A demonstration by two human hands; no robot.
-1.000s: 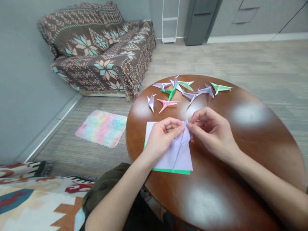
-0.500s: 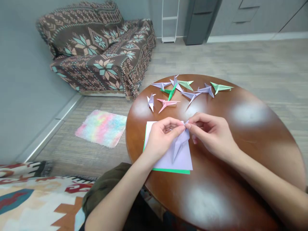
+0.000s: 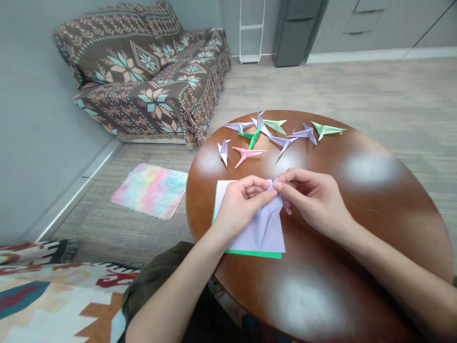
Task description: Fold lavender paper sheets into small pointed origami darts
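A lilac origami crane (image 3: 270, 212), folded narrow with long points, is pinched between my two hands. My left hand (image 3: 246, 197) grips its upper part between thumb and forefinger, while my right hand (image 3: 307, 193) pinches the small tip at the top. The fingers hide part of the folds. Below the crane lies a stack of square lilac paper (image 3: 243, 238), with a green sheet (image 3: 255, 254) showing along its left and bottom edges. My left wrist passes over the left side of that stack.
Several finished paper cranes stand toward the table's far edge, among them a pink one (image 3: 246, 154), a green one (image 3: 253, 138) and a pale green one (image 3: 325, 130). The round brown table (image 3: 374, 214) is glossy. Beyond it are a covered sofa (image 3: 157, 85) and a fluffy rug (image 3: 150, 190).
The lilac crane has tilted slightly, its lower point swinging a little to the right and down. Both hands keep their pinch in nearly the same place.
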